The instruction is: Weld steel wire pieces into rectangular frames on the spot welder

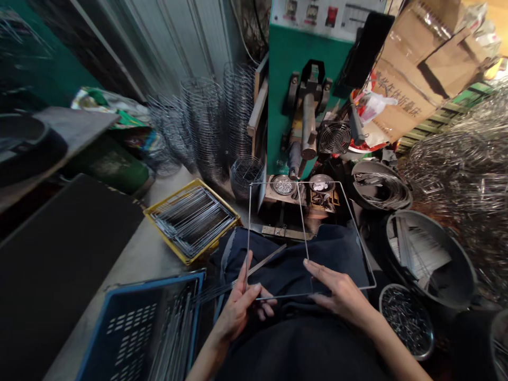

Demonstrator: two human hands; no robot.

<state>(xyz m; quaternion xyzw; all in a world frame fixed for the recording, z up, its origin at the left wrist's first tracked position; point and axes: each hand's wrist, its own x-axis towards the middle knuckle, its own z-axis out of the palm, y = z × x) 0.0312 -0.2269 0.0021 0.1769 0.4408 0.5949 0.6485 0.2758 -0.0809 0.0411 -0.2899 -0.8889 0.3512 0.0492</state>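
A rectangular wire frame [355, 222] with a cross wire [302, 217] spans the space above my lap, its far side at the welding machine's electrode tip [294, 170]. My left hand [244, 301] grips the frame's near left corner between thumb and fingers. A few loose straight wires [265, 260] lie across my lap by that hand. My right hand [337, 288] has its thumb and fingers around the near end of the cross wire, close to the frame's near side. Dark cloth [337, 243] covers my lap under the frame.
The green welding machine [281, 106] stands ahead. At left are a yellow crate [190, 261] of wire frames and a blue crate [119, 301] of straight wires. Black tubs [462, 280] and a metal bowl [428, 338] of small parts sit right. Stacked wire baskets [204, 127] stand behind.
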